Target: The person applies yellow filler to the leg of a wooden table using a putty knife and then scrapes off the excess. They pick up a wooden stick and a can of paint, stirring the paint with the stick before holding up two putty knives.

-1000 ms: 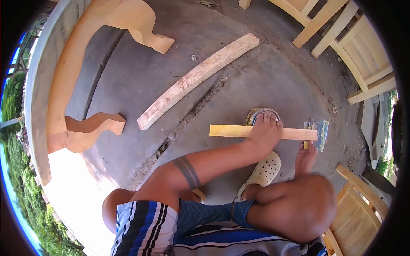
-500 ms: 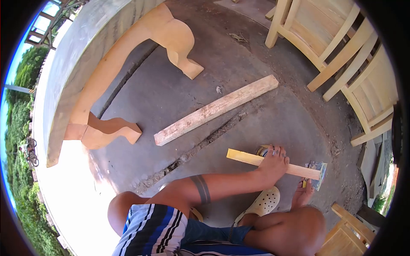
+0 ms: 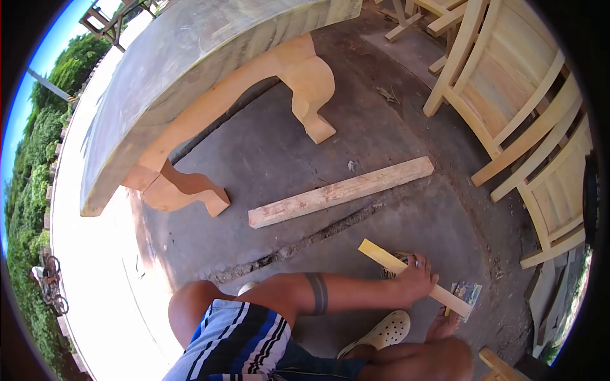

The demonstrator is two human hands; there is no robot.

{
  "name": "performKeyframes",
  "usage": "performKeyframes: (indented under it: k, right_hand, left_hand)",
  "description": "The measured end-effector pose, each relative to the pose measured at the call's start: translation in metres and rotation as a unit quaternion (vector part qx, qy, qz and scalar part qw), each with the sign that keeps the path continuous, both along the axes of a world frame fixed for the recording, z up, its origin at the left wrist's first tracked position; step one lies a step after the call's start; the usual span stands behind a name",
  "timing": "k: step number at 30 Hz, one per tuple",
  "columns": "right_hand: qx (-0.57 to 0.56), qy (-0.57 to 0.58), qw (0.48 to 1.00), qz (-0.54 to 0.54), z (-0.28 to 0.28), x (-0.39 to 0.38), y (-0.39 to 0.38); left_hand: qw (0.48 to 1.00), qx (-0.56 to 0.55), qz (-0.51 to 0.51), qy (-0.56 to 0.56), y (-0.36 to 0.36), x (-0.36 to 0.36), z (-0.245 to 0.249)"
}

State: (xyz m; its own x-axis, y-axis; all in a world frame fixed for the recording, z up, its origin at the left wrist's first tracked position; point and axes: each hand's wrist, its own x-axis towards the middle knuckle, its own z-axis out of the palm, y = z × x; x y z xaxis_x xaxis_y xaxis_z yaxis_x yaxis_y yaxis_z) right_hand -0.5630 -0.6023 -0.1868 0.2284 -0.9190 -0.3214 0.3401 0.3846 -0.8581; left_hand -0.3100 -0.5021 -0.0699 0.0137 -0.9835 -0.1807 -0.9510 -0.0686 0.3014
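Nearby, a loose plank (image 3: 340,192) and unfinished chairs (image 3: 508,95) border the concrete floor (image 3: 267,152). The outstretched left hand (image 3: 416,279) curls its fingers over the yellow strip (image 3: 381,255), pinning it. The right hand (image 3: 443,325), partly hidden by the knee, grips a small tool (image 3: 467,293) at the strip's end.

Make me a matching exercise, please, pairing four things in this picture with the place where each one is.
Things:
1. thin yellow strip
2. long plank
3. white clog
4. scraper

Places:
A. lying alone on the concrete floor
B. held by the right hand
C. under the left hand
D. near the picture's bottom edge, below the left hand

Pairs: 1-C, 2-A, 3-D, 4-B.
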Motion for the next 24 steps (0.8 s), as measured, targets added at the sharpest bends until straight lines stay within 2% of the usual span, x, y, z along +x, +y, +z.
performKeyframes:
  k: [4, 7, 10, 14, 16, 19, 22, 24]
  right_hand:
    - [-0.006, -0.016, 1.000, 0.012, -0.001, 0.003, -0.003]
    - [0.006, -0.003, 1.000, 0.030, 0.012, 0.009, 0.002]
    - [0.017, 0.011, 0.999, 0.030, 0.025, 0.018, 0.006]
    - [0.022, 0.028, 0.999, -0.021, 0.015, 0.019, 0.005]
    - [0.020, 0.013, 1.000, -0.008, 0.018, 0.023, 0.004]
    - [0.017, 0.010, 1.000, -0.002, 0.025, 0.030, 0.006]
    - [0.022, 0.034, 0.999, 0.026, 0.027, 0.033, 0.001]
    - [0.027, 0.025, 0.999, 0.030, 0.026, 0.033, -0.001]
  left_hand:
    - [0.996, 0.015, -0.004, 0.085, 0.000, 0.011, 0.009]
    - [0.988, -0.038, -0.004, 0.148, 0.001, 0.017, 0.006]
    - [0.969, -0.033, -0.013, 0.246, -0.001, 0.023, 0.013]
    - [0.973, -0.082, -0.011, 0.216, 0.002, 0.023, 0.026]
    - [0.972, -0.106, -0.014, 0.209, 0.002, 0.022, 0.028]
    - [0.953, -0.224, 0.061, 0.196, 0.004, 0.024, 0.023]
    - [0.935, -0.234, 0.141, 0.225, 0.000, 0.037, 0.022]
    - [0.905, -0.108, 0.262, 0.316, 0.000, 0.057, 0.033]
